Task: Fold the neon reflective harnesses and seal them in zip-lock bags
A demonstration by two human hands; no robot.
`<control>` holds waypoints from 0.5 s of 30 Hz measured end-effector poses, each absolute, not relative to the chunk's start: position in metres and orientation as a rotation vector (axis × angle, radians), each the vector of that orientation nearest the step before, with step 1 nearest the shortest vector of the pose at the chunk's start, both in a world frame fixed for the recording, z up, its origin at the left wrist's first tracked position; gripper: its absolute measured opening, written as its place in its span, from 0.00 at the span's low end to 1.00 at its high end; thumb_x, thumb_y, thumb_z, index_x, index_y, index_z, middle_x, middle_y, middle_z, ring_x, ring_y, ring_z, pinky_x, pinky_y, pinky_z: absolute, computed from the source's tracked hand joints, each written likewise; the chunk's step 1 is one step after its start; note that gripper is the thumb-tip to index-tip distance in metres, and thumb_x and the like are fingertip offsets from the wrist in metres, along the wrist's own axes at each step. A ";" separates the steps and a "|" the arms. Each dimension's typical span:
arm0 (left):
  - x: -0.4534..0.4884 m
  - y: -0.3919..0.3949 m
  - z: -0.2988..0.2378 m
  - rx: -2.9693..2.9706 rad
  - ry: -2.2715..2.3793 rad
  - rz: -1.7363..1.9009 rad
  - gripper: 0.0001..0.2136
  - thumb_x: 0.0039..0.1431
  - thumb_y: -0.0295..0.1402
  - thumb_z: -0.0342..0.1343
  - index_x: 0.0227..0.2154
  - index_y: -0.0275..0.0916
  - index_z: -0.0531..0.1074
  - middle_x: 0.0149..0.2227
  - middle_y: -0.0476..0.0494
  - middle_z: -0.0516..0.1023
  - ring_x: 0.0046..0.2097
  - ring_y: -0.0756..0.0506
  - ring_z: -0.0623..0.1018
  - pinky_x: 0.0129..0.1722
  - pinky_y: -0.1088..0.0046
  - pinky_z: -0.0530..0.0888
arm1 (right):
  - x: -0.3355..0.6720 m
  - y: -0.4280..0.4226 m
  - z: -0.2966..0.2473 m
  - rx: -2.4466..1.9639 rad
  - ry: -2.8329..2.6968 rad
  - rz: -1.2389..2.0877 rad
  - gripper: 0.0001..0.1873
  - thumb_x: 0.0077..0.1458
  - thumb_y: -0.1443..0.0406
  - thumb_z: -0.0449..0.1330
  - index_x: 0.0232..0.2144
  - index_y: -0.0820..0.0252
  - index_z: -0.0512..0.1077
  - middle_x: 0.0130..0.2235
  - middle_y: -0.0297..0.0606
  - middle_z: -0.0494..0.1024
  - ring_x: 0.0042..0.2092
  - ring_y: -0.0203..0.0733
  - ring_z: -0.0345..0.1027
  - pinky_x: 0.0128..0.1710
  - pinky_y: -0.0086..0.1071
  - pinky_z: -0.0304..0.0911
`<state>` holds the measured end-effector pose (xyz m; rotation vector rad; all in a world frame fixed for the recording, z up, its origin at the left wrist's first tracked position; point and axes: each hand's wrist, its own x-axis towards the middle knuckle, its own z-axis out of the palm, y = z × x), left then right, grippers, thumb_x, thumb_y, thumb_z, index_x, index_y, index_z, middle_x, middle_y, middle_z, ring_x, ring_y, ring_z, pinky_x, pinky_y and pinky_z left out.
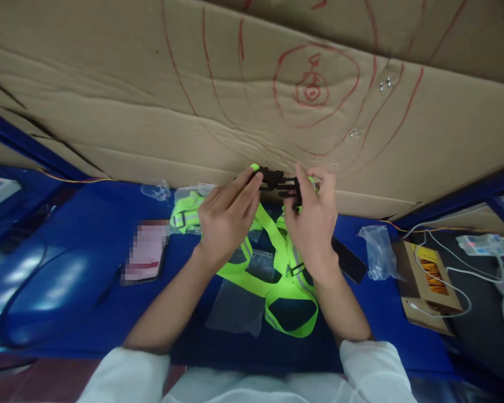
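Note:
A black side-release buckle is held in two halves above the table, in front of the cardboard. My left hand [229, 215] is closed on the socket half [271, 178], at the end of a neon yellow strap. Between the fingers of my right hand [315, 218] is the pronged half [293, 189]. The prongs point at the socket and reach its mouth; whether they are inside it I cannot tell. Below both hands the neon yellow reflective straps [247, 281] lie looped on the blue table. A small black slider [296, 270] sits on one strap.
A phone with a lit screen [145, 252] lies left, a dark phone [349, 260] right. Clear plastic bags [235, 308] lie under the straps and at right. A cardboard box [428, 274], white cables and a power strip [487, 244] are far right. Marked cardboard [151, 129] stands behind.

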<state>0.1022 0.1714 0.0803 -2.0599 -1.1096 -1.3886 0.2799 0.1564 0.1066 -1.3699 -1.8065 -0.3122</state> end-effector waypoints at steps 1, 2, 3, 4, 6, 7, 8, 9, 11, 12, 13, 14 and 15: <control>0.103 0.171 0.080 -2.059 -1.100 -1.377 0.20 0.69 0.27 0.59 0.62 0.42 0.73 0.58 0.38 0.80 0.49 0.42 0.85 0.47 0.67 0.78 | 0.280 0.156 0.107 -1.365 -1.805 -0.315 0.26 0.63 0.69 0.52 0.63 0.59 0.69 0.57 0.52 0.68 0.61 0.51 0.67 0.57 0.48 0.71; 0.104 0.170 0.080 -2.063 -1.093 -1.367 0.21 0.68 0.28 0.59 0.63 0.41 0.72 0.59 0.37 0.79 0.49 0.41 0.85 0.47 0.67 0.78 | 0.279 0.156 0.107 -1.358 -1.802 -0.313 0.27 0.63 0.69 0.52 0.63 0.59 0.69 0.57 0.52 0.68 0.60 0.52 0.67 0.58 0.49 0.70; 0.105 0.170 0.080 -2.072 -1.089 -1.360 0.22 0.68 0.28 0.60 0.64 0.41 0.71 0.59 0.36 0.79 0.49 0.41 0.85 0.47 0.66 0.78 | 0.280 0.155 0.108 -1.353 -1.794 -0.307 0.27 0.63 0.70 0.52 0.63 0.59 0.69 0.57 0.52 0.68 0.60 0.52 0.67 0.59 0.49 0.70; 0.107 0.169 0.079 -2.084 -1.089 -1.355 0.22 0.68 0.29 0.59 0.64 0.41 0.71 0.60 0.36 0.78 0.49 0.41 0.85 0.48 0.66 0.78 | 0.280 0.155 0.108 -1.353 -1.785 -0.297 0.28 0.62 0.71 0.52 0.63 0.59 0.69 0.57 0.52 0.68 0.61 0.52 0.66 0.60 0.50 0.69; 0.108 0.167 0.079 -2.104 -1.110 -1.343 0.21 0.70 0.30 0.58 0.64 0.43 0.71 0.61 0.37 0.78 0.49 0.41 0.85 0.49 0.65 0.78 | 0.282 0.155 0.110 -1.366 -1.769 -0.269 0.30 0.61 0.72 0.51 0.64 0.58 0.68 0.58 0.52 0.67 0.62 0.53 0.65 0.61 0.53 0.67; 0.109 0.166 0.079 -2.114 -1.122 -1.334 0.21 0.70 0.30 0.57 0.64 0.43 0.72 0.61 0.37 0.77 0.49 0.41 0.85 0.49 0.65 0.78 | 0.284 0.155 0.111 -1.375 -1.764 -0.255 0.31 0.61 0.73 0.51 0.65 0.57 0.67 0.59 0.52 0.67 0.62 0.54 0.64 0.61 0.55 0.66; 0.109 0.165 0.079 -2.123 -1.128 -1.327 0.20 0.71 0.31 0.56 0.63 0.44 0.73 0.61 0.37 0.77 0.50 0.41 0.85 0.50 0.64 0.78 | 0.285 0.155 0.111 -1.383 -1.762 -0.245 0.32 0.61 0.73 0.50 0.66 0.57 0.66 0.59 0.53 0.66 0.63 0.55 0.63 0.62 0.56 0.66; 0.110 0.164 0.079 -2.133 -1.127 -1.318 0.20 0.71 0.31 0.56 0.63 0.44 0.73 0.62 0.36 0.76 0.50 0.41 0.85 0.51 0.64 0.78 | 0.285 0.155 0.111 -1.390 -1.763 -0.239 0.33 0.61 0.74 0.50 0.67 0.58 0.65 0.59 0.54 0.66 0.64 0.57 0.62 0.62 0.58 0.66; 0.113 0.161 0.077 -2.158 -1.114 -1.305 0.20 0.70 0.30 0.56 0.63 0.45 0.73 0.64 0.36 0.74 0.51 0.40 0.84 0.52 0.61 0.79 | 0.285 0.156 0.110 -1.404 -1.776 -0.239 0.34 0.61 0.75 0.49 0.69 0.60 0.62 0.60 0.57 0.65 0.65 0.58 0.60 0.61 0.60 0.65; 0.115 0.160 0.075 -2.171 -1.105 -1.306 0.20 0.70 0.29 0.56 0.63 0.45 0.73 0.65 0.35 0.73 0.51 0.39 0.84 0.52 0.60 0.79 | 0.284 0.157 0.108 -1.406 -1.784 -0.244 0.35 0.62 0.75 0.49 0.70 0.60 0.60 0.60 0.57 0.64 0.65 0.58 0.60 0.61 0.60 0.65; 0.118 0.159 0.073 -2.184 -1.093 -1.312 0.21 0.69 0.27 0.56 0.63 0.46 0.73 0.65 0.34 0.72 0.52 0.39 0.84 0.53 0.59 0.78 | 0.283 0.157 0.106 -1.402 -1.798 -0.247 0.35 0.63 0.75 0.49 0.71 0.60 0.57 0.61 0.58 0.64 0.66 0.58 0.59 0.61 0.60 0.65; 0.122 0.158 0.070 -2.195 -1.083 -1.325 0.21 0.69 0.27 0.56 0.63 0.46 0.73 0.66 0.34 0.71 0.53 0.38 0.84 0.53 0.58 0.78 | 0.282 0.158 0.105 -1.390 -1.816 -0.246 0.36 0.63 0.74 0.50 0.72 0.60 0.55 0.61 0.58 0.63 0.66 0.57 0.58 0.61 0.60 0.65; 0.125 0.157 0.068 -2.205 -1.073 -1.344 0.22 0.69 0.26 0.56 0.63 0.46 0.72 0.66 0.32 0.70 0.54 0.38 0.83 0.54 0.57 0.78 | 0.281 0.159 0.103 -1.371 -1.835 -0.240 0.36 0.64 0.74 0.50 0.73 0.61 0.53 0.62 0.58 0.62 0.67 0.57 0.58 0.62 0.59 0.64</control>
